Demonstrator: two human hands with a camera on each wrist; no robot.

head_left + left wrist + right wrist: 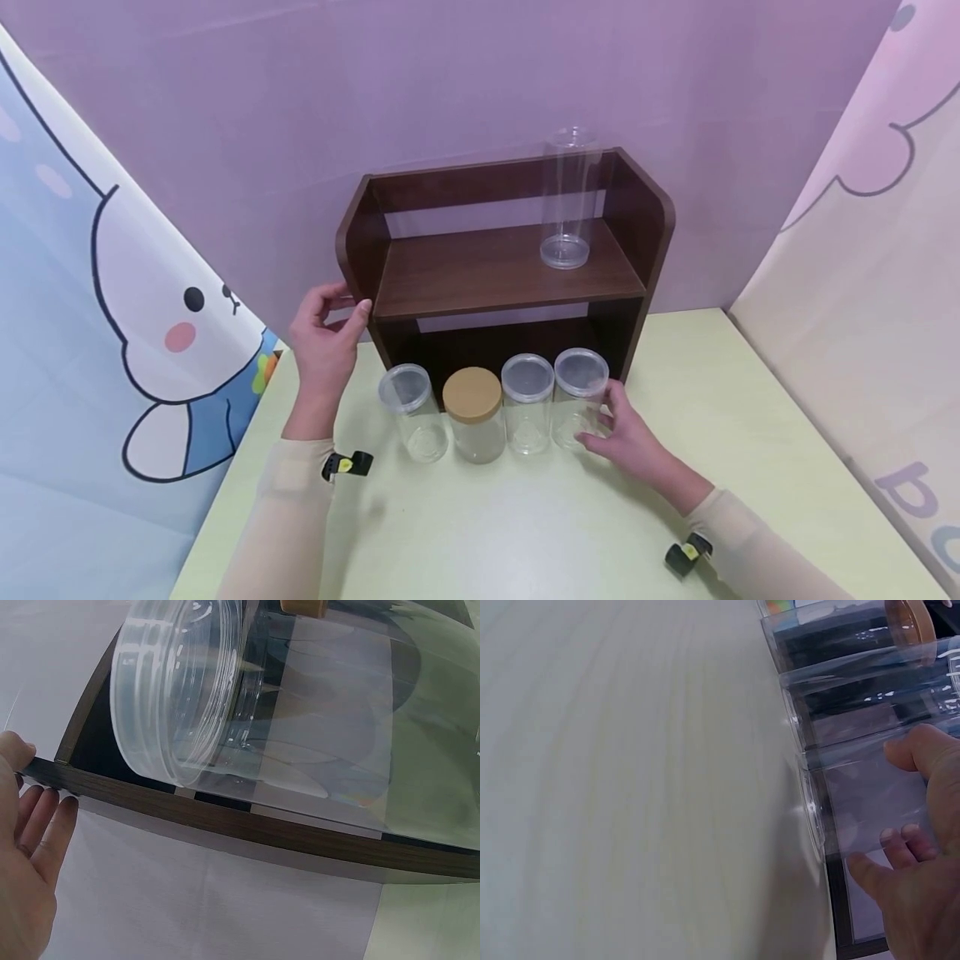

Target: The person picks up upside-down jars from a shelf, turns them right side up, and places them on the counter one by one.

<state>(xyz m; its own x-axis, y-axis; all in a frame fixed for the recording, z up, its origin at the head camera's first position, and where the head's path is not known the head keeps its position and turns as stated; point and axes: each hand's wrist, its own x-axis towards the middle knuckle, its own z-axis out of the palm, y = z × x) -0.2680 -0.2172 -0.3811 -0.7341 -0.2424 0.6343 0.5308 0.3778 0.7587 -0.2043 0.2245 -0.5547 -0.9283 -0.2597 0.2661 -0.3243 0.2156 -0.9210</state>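
In the head view, my left hand is at the left side panel of a dark brown two-tier shelf. The left wrist view shows its thumb on one face of the panel edge and its fingers on the other, pinching it. My right hand curves its thumb and fingers around the rightmost clear jar, which stands upright on the table. Left of that jar are a clear-lidded jar, a tan-lidded jar and another clear-lidded jar, all in a row before the shelf.
A tall clear container stands on the right part of the upper board. The pale yellow-green table extends in front of the jars. Behind the shelf hangs a purple cloth; printed cartoon cloths flank both sides.
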